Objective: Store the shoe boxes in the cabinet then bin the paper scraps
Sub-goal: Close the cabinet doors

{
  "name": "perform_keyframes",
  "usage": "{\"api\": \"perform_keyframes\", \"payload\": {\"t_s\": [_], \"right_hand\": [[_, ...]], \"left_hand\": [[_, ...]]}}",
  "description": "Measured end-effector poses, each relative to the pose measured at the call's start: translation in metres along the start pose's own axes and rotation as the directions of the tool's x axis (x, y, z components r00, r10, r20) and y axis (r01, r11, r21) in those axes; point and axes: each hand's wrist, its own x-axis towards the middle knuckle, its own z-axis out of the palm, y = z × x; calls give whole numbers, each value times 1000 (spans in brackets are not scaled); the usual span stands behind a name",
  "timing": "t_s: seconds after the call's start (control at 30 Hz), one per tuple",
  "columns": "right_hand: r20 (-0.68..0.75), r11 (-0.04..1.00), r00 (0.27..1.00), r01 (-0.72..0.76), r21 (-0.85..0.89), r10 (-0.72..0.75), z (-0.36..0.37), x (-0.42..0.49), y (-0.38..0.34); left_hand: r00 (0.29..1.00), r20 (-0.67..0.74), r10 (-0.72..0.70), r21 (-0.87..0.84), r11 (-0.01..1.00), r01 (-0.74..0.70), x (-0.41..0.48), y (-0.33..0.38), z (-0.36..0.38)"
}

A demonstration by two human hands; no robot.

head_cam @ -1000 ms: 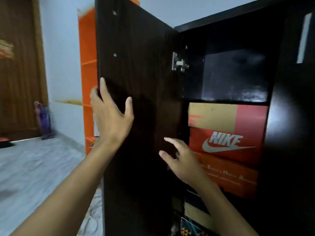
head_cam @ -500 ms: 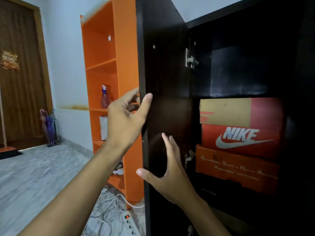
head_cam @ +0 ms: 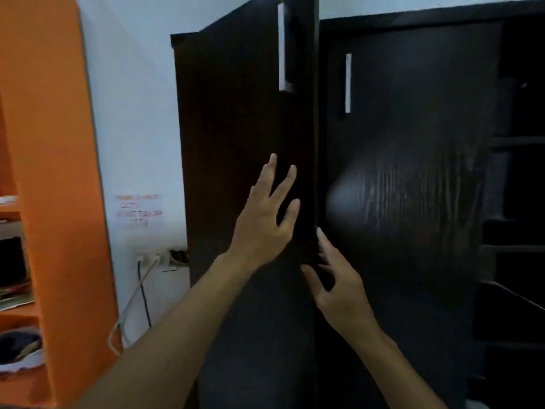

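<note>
Cabinet [head_cam: 413, 202], head view: its left door [head_cam: 236, 113] is standing slightly ajar beside the shut right door. The left hand [head_cam: 262, 219] is lying flat on the left door's outer face with fingers straight and spread, probably to push the door shut. The right hand [head_cam: 336, 284], fingers loosely extended and holding nothing, is hovering at the door's free edge, probably guiding it; contact cannot be told. The shoe boxes are not showing, presumably being stored behind the doors.
</note>
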Motion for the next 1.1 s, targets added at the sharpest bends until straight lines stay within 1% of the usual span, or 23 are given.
{"api": "perform_keyframes", "payload": {"t_s": [0.03,0.07,0.1,0.17,0.23,0.3,0.37,0.43,0.5,0.57,0.67,0.8,0.83,0.9,0.97,1.03,1.07,1.1], "right_hand": [[-53,982,997,39,-186,-50,0,4,12],[-92,931,990,66,-359,-106,0,8,22],[-114,879,985,63,-472,-131,1,13,31],[-131,824,987,5,-567,-96,1,24,39],[-122,781,992,-65,-621,-15,1,35,45],[-98,714,992,-126,-688,81,0,44,52],[-62,662,976,-187,-726,207,-1,54,60],[-25,648,943,-248,-720,333,-4,58,72],[13,634,914,-272,-724,407,-10,56,86],[44,619,911,-241,-747,409,-12,50,99],[69,637,914,-222,-738,399,-18,50,104],[144,669,876,-236,-705,460,-44,44,83],[139,670,870,-253,-698,473,-53,33,77],[94,655,865,-298,-694,493,-72,-3,67],[15,625,856,-365,-690,516,-92,-56,62],[-74,572,835,-435,-695,545,-114,-117,63],[-112,540,815,-472,-697,568,-125,-149,67],[-152,499,788,-513,-698,597,-136,-182,74]], "left_hand": [[1000,22,-7,35,999,6,5,-4,10],[999,42,-20,75,997,17,10,-7,19],[998,61,-34,113,993,27,15,-9,26],[993,98,-59,185,982,40,23,-13,38],[986,140,-94,257,965,56,31,-18,50],[969,201,-144,304,949,78,40,-26,61],[935,285,-212,308,944,120,46,-36,69],[893,356,-276,322,933,161,47,-47,77],[887,362,-285,351,924,154,45,-54,84],[896,345,-279,349,924,153,43,-57,89],[909,321,-267,347,926,149,45,-57,91],[905,316,-284,367,916,160,42,-49,92],[904,319,-285,336,926,173,38,-42,95],[933,271,-238,182,964,193,23,-24,104],[977,171,-130,-7,991,133,-2,2,120],[995,89,-39,-134,990,51,-35,35,143],[996,82,-31,-187,981,45,-53,54,157],[993,117,-34,-252,966,63,-73,73,175]]}}
